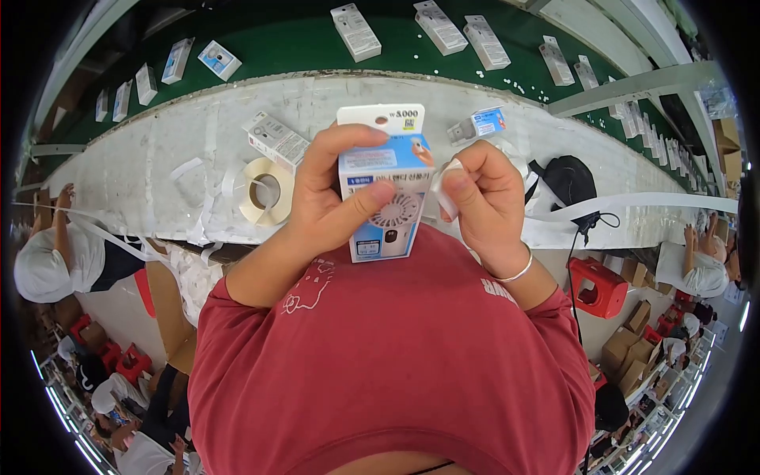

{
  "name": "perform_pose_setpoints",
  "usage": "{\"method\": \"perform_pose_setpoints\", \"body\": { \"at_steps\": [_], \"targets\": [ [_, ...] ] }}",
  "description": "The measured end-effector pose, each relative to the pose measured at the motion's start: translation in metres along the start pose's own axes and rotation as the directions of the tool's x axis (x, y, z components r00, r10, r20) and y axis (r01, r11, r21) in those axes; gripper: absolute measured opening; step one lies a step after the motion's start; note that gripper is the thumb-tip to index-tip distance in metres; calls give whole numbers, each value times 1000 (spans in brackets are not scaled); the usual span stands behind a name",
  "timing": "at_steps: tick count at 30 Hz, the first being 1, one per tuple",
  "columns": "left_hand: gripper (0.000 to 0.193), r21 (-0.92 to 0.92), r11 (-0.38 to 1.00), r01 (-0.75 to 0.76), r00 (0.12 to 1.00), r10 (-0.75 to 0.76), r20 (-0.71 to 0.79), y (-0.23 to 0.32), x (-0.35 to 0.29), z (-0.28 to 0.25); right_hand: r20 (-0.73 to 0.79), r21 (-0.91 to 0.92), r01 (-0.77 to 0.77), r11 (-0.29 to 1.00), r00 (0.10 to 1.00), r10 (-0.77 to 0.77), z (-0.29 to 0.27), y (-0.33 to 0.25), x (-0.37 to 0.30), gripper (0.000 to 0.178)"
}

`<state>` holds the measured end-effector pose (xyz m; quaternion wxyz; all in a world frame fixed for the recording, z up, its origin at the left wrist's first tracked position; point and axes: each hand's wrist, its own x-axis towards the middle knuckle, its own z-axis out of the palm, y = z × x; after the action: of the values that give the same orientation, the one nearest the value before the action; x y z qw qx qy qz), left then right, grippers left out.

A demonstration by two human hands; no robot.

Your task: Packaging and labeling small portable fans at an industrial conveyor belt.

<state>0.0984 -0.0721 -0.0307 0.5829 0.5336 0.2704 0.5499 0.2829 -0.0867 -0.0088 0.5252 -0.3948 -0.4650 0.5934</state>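
Observation:
My left hand (336,186) is wrapped round a blue and white carton (366,237) with a hang tab on top and a small handheld fan pictured on its front. The carton stands upright before my chest, my thumb across its front. Just right of it, my right hand (495,198) pinches a small white strip (445,194) between thumb and fingers. The strip lies close to the carton's side; whether it touches is unclear. Left of my left hand lies a roll of pale tape or labels (252,202). Behind it rests another carton (275,141) on its side.
Several cartons (356,33) lie along a green conveyor belt (277,47) beyond the pale worktable (158,150). A smaller blue and grey carton (484,123), a black bag (568,184) and long white strips (657,202) are on the right. Red stools (598,286) stand below; people work on both sides.

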Motion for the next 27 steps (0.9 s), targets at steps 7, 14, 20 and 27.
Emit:
{"method": "perform_pose_setpoints", "body": {
  "at_steps": [7, 14, 20, 27],
  "targets": [
    [23, -224, 959, 176, 984, -178, 10, -3, -4, -9, 12, 178, -131, 975, 991, 131, 1, -1, 0, 13],
    [35, -350, 921, 170, 985, -151, 81, -16, -15, -16, 91, 301, -287, 909, 958, 273, 0, 1, -1, 18],
    [44, -126, 992, 12, 999, -7, 38, -11, -9, -9, 76, 290, -288, 913, 958, 278, 6, -1, -2, 22],
    [41, 62, 994, -85, 996, 83, 35, -7, -1, -9, 55, 215, -269, 939, 963, 264, 3, -3, 2, 23]
  ]
}}
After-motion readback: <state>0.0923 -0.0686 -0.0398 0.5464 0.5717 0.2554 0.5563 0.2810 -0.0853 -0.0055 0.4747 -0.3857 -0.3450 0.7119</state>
